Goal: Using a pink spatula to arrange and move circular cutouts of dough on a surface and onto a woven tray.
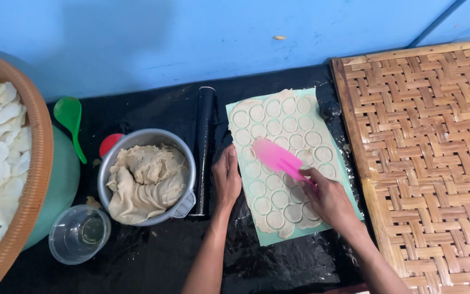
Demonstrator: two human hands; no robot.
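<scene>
Dough sheet (278, 163) lies rolled thin on a pale green mat (349, 209), centre of the black work surface (153, 256). It's scored into rows of round cut-outs, so it stays flat on the mat, presumably so the discs lift clean.

Woven bamboo tray (431, 163) at 3 o'clock of the sheet, touching the mat's edge, close enough to be within reach.

Rattan basket (33, 179) at 9 o'clock, far left, holds pale white chips; sits on a green basin (63, 185).

Metal pot (183, 155) with a lump of spare dough (145, 182), between basket and mat.

Black rolling pin (204, 147) lies parallel to the mat's left edge, parked just beside it.

Left hand (227, 179) is flat, fingers together, pressing at the mat's left edge, apparently pinning it against sliding.

Right hand (327, 198) at 5 o'clock of the sheet, fingers closed round the handle of a pink spatula (276, 155); blade angles toward 10 o'clock, low over the middle discs.

Clear cup (79, 234) at 7 o'clock of the pot. Green spoon (70, 122) at 11 o'clock of it. Red lid (109, 143) peeks out behind the pot rim.
</scene>
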